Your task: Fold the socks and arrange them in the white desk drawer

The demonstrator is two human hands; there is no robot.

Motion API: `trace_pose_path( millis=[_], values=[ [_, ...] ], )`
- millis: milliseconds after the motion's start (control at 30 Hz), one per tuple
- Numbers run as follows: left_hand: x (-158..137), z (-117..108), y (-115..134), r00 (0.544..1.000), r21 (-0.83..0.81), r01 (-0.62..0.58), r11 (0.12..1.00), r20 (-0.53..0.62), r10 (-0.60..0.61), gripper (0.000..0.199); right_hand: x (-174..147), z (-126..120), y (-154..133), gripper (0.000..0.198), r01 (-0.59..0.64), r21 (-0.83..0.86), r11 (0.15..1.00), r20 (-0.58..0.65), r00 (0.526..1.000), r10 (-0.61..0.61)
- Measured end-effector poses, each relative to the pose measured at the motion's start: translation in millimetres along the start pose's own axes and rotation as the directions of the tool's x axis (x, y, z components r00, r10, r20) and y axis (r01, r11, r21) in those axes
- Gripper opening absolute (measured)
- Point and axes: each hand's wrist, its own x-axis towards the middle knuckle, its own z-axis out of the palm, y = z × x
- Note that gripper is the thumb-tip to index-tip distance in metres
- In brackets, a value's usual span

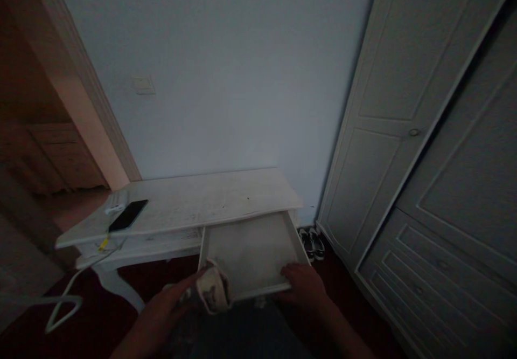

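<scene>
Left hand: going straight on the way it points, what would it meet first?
Beyond the beige cloth it holds, the left hand would likely meet the open drawer first, near its left front corner. Depth is unclear; cloth and drawer may be touching.

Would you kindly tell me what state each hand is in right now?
Left hand: closed on a crumpled beige cloth with dark markings.
Right hand: closed over the front edge of the pulled-out, shallow white rectangular drawer.
</scene>
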Motion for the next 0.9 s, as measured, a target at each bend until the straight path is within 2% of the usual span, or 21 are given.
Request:
trace_pose_path(
  millis=[33,100,200,267,333,400,500,567,633,700,767,900],
  values=[
    [3,11,14,1.0,0.161,-0.014,0.987,0.027,0.01,0.066,-1,0,0,0.065,0.002,0.0,1.0,-0.002,1.0,-0.002],
    [12,36,43,0.997,0.434,-0.009,0.901,0.072,-0.024,0.079,-3,-3,2,0.064,0.021,0.006,1.0,-0.005,1.0,-0.021],
    [26,64,74,0.993,0.565,-0.022,0.825,0.111,-0.05,0.068,-6,-11,16,0.059,0.113,0.069,0.991,-0.069,0.992,-0.108],
    [34,73,88,0.987,0.547,-0.068,0.834,0.16,-0.024,0.058,-3,-13,31,0.055,0.118,0.103,0.988,-0.208,0.974,-0.095],
    [43,82,102,0.982,0.494,-0.128,0.86,0.185,0.04,0.051,3,-9,46,0.055,0.033,0.129,0.991,-0.361,0.933,0.016],
    [54,96,121,0.975,0.431,-0.197,0.881,0.183,0.128,0.047,12,2,56,0.059,-0.037,0.164,0.986,-0.434,0.895,0.106],
    [73,126,158,0.958,0.356,-0.272,0.894,0.187,0.217,0.045,25,20,64,0.061,-0.034,0.2,0.979,-0.424,0.898,0.118],
    [83,145,179,0.951,0.326,-0.292,0.899,0.201,0.236,0.045,30,26,67,0.058,-0.018,0.193,0.981,-0.397,0.913,0.095],
    [88,156,191,0.949,0.312,-0.295,0.903,0.209,0.237,0.047,31,26,67,0.056,-0.017,0.179,0.984,-0.378,0.922,0.085],
    [88,156,188,0.949,0.306,-0.292,0.906,0.214,0.234,0.047,29,22,65,0.055,-0.031,0.16,0.987,-0.357,0.93,0.088],
    [82,145,170,0.955,0.309,-0.27,0.912,0.205,0.213,0.046,26,16,60,0.057,-0.056,0.152,0.987,-0.346,0.932,0.106],
    [58,97,101,0.985,0.342,-0.118,0.932,0.16,0.066,0.046,19,6,48,0.063,-0.088,0.182,0.979,-0.325,0.935,0.145]
  ],
)
